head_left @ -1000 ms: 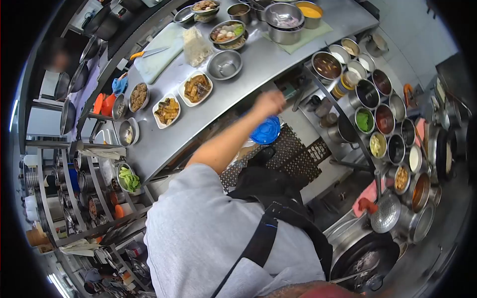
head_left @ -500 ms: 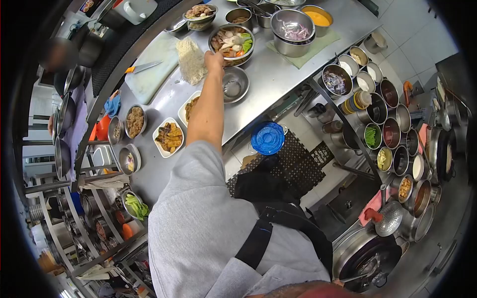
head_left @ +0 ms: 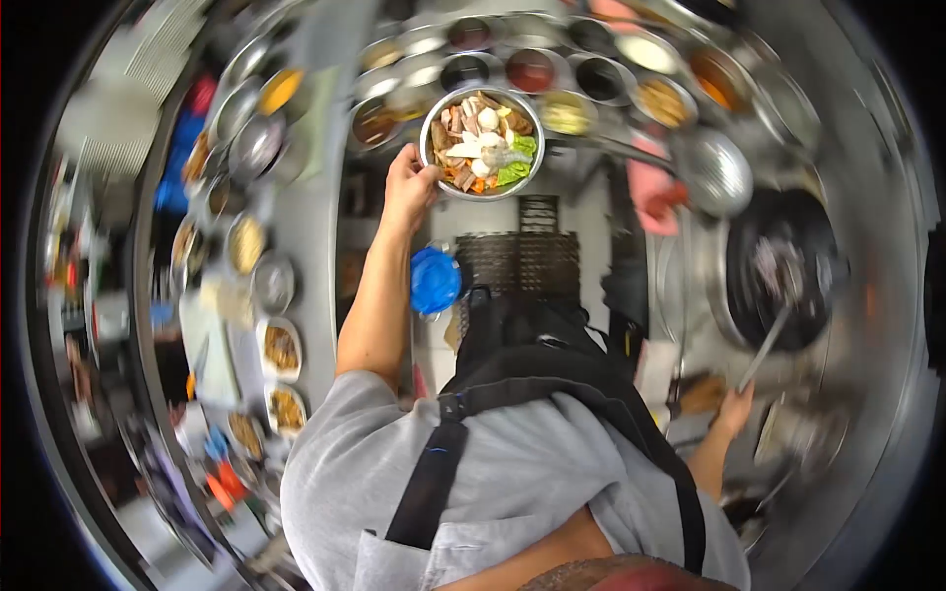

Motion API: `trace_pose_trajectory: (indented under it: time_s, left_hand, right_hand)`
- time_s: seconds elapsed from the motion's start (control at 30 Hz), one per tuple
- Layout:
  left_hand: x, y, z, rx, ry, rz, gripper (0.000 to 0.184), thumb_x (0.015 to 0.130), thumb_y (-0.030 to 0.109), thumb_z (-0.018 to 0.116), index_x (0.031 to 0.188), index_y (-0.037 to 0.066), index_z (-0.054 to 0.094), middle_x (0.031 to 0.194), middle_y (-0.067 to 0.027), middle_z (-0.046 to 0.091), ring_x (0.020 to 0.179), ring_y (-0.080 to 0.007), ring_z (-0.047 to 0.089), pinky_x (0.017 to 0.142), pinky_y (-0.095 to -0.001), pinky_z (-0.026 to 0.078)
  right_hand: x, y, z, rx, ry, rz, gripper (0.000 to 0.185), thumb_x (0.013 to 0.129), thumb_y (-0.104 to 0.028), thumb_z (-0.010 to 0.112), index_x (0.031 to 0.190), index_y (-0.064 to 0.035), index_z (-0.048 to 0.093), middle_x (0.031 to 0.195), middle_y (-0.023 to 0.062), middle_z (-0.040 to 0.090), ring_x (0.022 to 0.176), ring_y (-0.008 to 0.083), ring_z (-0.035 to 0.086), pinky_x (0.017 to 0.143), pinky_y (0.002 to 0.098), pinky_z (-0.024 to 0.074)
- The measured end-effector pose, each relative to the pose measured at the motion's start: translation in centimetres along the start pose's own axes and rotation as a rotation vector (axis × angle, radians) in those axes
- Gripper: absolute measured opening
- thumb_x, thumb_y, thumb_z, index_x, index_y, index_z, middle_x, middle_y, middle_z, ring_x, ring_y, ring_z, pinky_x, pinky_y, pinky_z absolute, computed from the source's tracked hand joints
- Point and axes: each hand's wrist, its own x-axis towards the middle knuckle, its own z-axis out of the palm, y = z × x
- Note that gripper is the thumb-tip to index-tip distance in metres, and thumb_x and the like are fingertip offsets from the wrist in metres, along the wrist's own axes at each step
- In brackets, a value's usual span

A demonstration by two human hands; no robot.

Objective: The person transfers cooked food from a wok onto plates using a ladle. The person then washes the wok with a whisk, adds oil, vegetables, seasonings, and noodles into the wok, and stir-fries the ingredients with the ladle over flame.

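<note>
My left hand (head_left: 409,187) grips the left rim of a steel bowl (head_left: 483,144), held up over the floor in front of the sauce pots. Pale slices, brown pieces, orange bits and green leaves fill the bowl. On the right, my right hand (head_left: 732,409) is closed around the handle of a long metal utensil (head_left: 767,347). The far end of that utensil rests inside a dark wok (head_left: 788,286), where some food shows, blurred.
Rows of sauce pots (head_left: 530,71) run along the top. A perforated ladle (head_left: 711,172) lies near a pink cloth (head_left: 650,187). At left, a steel counter (head_left: 320,212) bears dishes and a cutting board (head_left: 209,355). A blue container (head_left: 435,281) stands low beside a dark floor mat (head_left: 522,266).
The view has swung toward the stove side. My left hand has lifted the food bowl off the counter and carried it over the floor. My right hand and its utensil now show clearly.
</note>
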Motion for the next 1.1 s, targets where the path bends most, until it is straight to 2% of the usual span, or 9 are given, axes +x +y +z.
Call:
trace_pose_trajectory:
  time_s: [0.03,0.1,0.13,0.17,0.47,0.53,0.63,0.8,1.1]
  left_hand:
    - [1.0,-0.7,5.2,0.014,-0.083,-0.037,0.02,0.073,-0.007,0.058,0.082,0.006,0.045,0.062,0.0,0.046,0.04,-0.0061,0.035,0.034,-0.0242,0.023]
    - [1.9,-1.7,14.8,0.02,-0.276,-0.05,0.02,0.073,-0.007,0.058,0.083,0.005,0.047,0.064,-0.0005,0.047,0.04,-0.006,0.036,0.034,-0.0245,0.023]
    - [2.1,-2.1,19.0,0.035,-0.367,-0.046,0.02,0.073,-0.007,0.058,0.084,0.005,0.047,0.065,-0.0007,0.048,0.041,-0.0062,0.037,0.034,-0.0247,0.024]
    - [2.1,-2.2,23.6,0.074,-0.43,-0.039,0.019,0.073,-0.007,0.058,0.085,0.005,0.048,0.066,-0.0008,0.048,0.041,-0.0068,0.037,0.035,-0.0247,0.024]
    - [0.2,-2.7,55.5,0.691,-0.79,0.533,0.021,0.074,0.011,0.061,0.09,-0.002,0.056,0.066,-0.0174,0.065,0.057,-0.0262,0.066,0.06,-0.0387,0.053]
    - [-0.2,-3.9,59.4,0.721,-0.82,0.513,0.021,0.074,0.011,0.061,0.09,-0.002,0.056,0.065,-0.0189,0.065,0.059,-0.0293,0.067,0.064,-0.0395,0.054]
    - [0.1,-5.9,63.5,0.74,-0.855,0.555,0.022,0.075,0.01,0.06,0.092,-0.002,0.057,0.066,-0.0215,0.065,0.06,-0.0296,0.068,0.066,-0.0402,0.055]
    - [0.9,-9.0,66.4,0.704,-0.908,0.43,0.021,0.076,0.011,0.063,0.091,-0.002,0.056,0.066,-0.0185,0.065,0.056,-0.0257,0.068,0.062,-0.0382,0.055]
    - [4.6,-11.9,68.3,0.623,-0.761,0.707,0.015,0.077,0.01,0.06,0.086,0.0,0.052,0.063,-0.018,0.065,0.055,-0.0288,0.067,0.063,-0.0395,0.054]
  right_hand:
    - [3.3,5.1,1.3,0.048,0.022,-0.005,0.057,0.084,-0.014,0.058,0.139,-0.0064,0.044,0.103,0.0138,0.065,0.073,0.0198,0.06,0.061,0.0338,0.0519]
    - [4.3,7.4,0.8,0.153,-0.032,0.099,0.053,0.084,-0.014,0.058,0.136,-0.0104,0.048,0.101,0.0181,0.066,0.082,0.0252,0.063,0.071,0.0389,0.0522]
    - [4.3,8.9,0.9,-0.097,0.114,-0.168,0.052,0.084,-0.015,0.058,0.136,-0.0133,0.049,0.101,0.0231,0.065,0.089,0.0341,0.064,0.08,0.0426,0.0503]
    - [4.5,8.9,0.4,-0.067,0.009,-0.004,0.053,0.084,-0.017,0.059,0.136,-0.0127,0.048,0.106,0.0257,0.063,0.096,0.0396,0.062,0.084,0.0447,0.0484]
    - [2.7,5.6,-0.7,0.212,0.104,0.076,0.053,0.082,-0.014,0.061,0.133,-0.0088,0.051,0.082,0.0204,0.065,0.077,0.0332,0.065,0.075,0.0404,0.0492]
    - [1.9,5.2,-2.6,0.239,0.104,0.119,0.053,0.082,-0.014,0.061,0.134,-0.0082,0.051,0.079,0.0196,0.064,0.073,0.0318,0.064,0.073,0.0399,0.0489]
    - [0.6,4.9,-4.8,0.307,0.152,0.044,0.053,0.085,-0.008,0.058,0.137,-0.0071,0.049,0.057,0.0008,0.045,0.047,0.0086,0.042,0.046,0.0287,0.0363]
    - [-2.7,1.6,-7.3,0.464,0.109,0.191,0.052,0.083,-0.006,0.06,0.134,-0.007,0.052,0.057,0.0019,0.045,0.049,0.0085,0.042,0.048,0.0278,0.0374]
    - [-5.5,-2.0,-8.6,0.386,0.051,0.265,0.051,0.082,-0.001,0.061,0.132,-0.0046,0.053,0.055,0.0009,0.042,0.048,0.0077,0.041,0.047,0.0283,0.0361]
